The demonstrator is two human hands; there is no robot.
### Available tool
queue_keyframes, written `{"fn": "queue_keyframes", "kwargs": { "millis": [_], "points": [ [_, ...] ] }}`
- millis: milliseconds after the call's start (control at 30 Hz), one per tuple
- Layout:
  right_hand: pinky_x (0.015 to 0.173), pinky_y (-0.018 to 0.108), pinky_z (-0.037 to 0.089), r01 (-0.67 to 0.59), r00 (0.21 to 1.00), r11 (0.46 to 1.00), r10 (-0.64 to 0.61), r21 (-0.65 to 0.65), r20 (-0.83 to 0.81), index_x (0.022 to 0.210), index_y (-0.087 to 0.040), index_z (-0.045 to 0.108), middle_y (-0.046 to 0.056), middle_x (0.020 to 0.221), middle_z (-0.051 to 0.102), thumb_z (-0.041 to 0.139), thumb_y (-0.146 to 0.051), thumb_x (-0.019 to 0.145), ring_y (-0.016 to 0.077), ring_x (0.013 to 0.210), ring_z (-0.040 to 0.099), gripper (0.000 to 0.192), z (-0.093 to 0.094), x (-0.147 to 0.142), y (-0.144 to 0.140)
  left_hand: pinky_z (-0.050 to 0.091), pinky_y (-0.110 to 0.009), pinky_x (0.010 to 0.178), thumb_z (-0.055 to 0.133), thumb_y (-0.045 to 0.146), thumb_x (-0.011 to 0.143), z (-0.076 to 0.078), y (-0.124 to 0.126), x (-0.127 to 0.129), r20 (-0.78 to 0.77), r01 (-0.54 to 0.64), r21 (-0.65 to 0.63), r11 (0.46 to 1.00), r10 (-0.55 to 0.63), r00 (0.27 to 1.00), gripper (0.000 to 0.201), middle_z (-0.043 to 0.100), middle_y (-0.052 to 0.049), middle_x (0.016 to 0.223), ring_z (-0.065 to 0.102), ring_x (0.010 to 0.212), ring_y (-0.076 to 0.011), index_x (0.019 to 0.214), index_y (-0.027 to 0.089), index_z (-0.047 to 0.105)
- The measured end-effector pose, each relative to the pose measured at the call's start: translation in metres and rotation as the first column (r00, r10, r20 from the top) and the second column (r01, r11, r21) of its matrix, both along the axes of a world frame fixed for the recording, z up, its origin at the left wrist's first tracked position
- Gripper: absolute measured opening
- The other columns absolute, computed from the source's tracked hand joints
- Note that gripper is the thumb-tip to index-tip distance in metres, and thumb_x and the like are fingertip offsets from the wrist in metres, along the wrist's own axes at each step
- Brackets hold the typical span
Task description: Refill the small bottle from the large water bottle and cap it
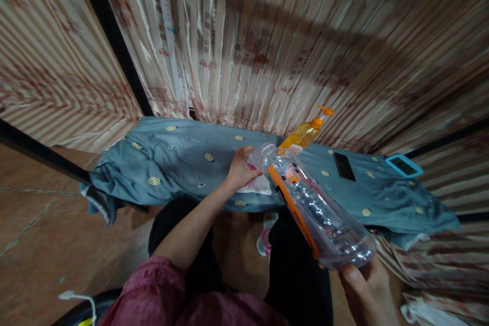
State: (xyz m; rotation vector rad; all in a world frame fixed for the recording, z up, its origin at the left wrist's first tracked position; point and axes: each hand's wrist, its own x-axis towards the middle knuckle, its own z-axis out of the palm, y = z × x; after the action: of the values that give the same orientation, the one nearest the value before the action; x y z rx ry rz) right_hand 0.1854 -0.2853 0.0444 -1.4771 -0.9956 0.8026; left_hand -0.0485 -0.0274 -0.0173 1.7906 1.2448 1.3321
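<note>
A large clear plastic bottle (336, 219) with an orange strip along one side is held tilted over my lap, its narrow end pointing up and left. My right hand (369, 290) grips its broad base from below. At the narrow end, my left hand (242, 170) closes its fingers around the clear neck. Something white with pink on it (257, 184) shows just below the left hand, partly covered. Behind the bottle's narrow end lies an orange pump bottle (303, 135), its lower part hidden.
A bench-like surface is draped in a grey-blue cloth (187, 163) with yellow motifs. On its right are a black phone (344, 166) and a blue-framed device (404, 166). Striped curtains (260, 51) rise behind it. Dark poles (114, 35) stand at the left.
</note>
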Motion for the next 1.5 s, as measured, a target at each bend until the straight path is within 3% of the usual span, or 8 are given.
{"fn": "queue_keyframes", "kwargs": {
  "millis": [300,800,967,1500],
  "points": [
    [0.088,0.029,0.055,0.080,0.997,0.997,-0.079,-0.015,0.014,0.123,-0.021,0.072,0.008,0.111,0.081,0.080,-0.058,0.075,0.0250,0.101,0.074,0.061,0.002,-0.008,-0.001,0.054,-0.051,0.108,0.094,0.024,0.058,-0.001,0.000,0.001,0.001,-0.001,0.003,1.000,0.001,1.000,0.063,0.070,-0.010,0.119,0.068,0.117,-0.0334,0.112,0.021,0.062],
    [0.082,0.033,0.061,0.039,0.999,0.998,-0.038,-0.046,0.030,0.119,-0.020,0.074,0.011,0.109,0.082,0.084,-0.054,0.069,0.0301,0.096,0.079,0.062,0.004,-0.004,0.001,0.053,-0.052,0.108,0.093,0.024,0.060,-0.001,0.001,0.000,0.001,0.004,0.005,1.000,-0.004,1.000,0.061,0.071,-0.010,0.118,0.068,0.117,-0.0334,0.112,0.022,0.061],
    [0.088,0.032,0.059,0.111,0.993,0.993,-0.110,-0.036,0.037,0.125,-0.020,0.071,0.010,0.114,0.081,0.081,-0.058,0.072,0.0283,0.103,0.077,0.066,0.008,-0.012,0.000,0.053,-0.051,0.107,0.094,0.026,0.060,-0.001,0.001,0.000,0.006,0.011,0.009,1.000,-0.011,1.000,0.062,0.071,-0.009,0.117,0.068,0.116,-0.0329,0.112,0.022,0.062],
    [0.082,0.033,0.060,0.034,0.999,0.999,-0.034,-0.020,0.032,0.121,-0.020,0.073,0.011,0.109,0.082,0.081,-0.055,0.075,0.0289,0.096,0.078,0.059,0.003,-0.006,0.000,0.053,-0.052,0.108,0.094,0.026,0.059,-0.001,0.000,0.000,0.008,0.002,0.005,1.000,-0.002,1.000,0.063,0.071,-0.009,0.120,0.068,0.118,-0.0331,0.114,0.022,0.063]
  ]
}}
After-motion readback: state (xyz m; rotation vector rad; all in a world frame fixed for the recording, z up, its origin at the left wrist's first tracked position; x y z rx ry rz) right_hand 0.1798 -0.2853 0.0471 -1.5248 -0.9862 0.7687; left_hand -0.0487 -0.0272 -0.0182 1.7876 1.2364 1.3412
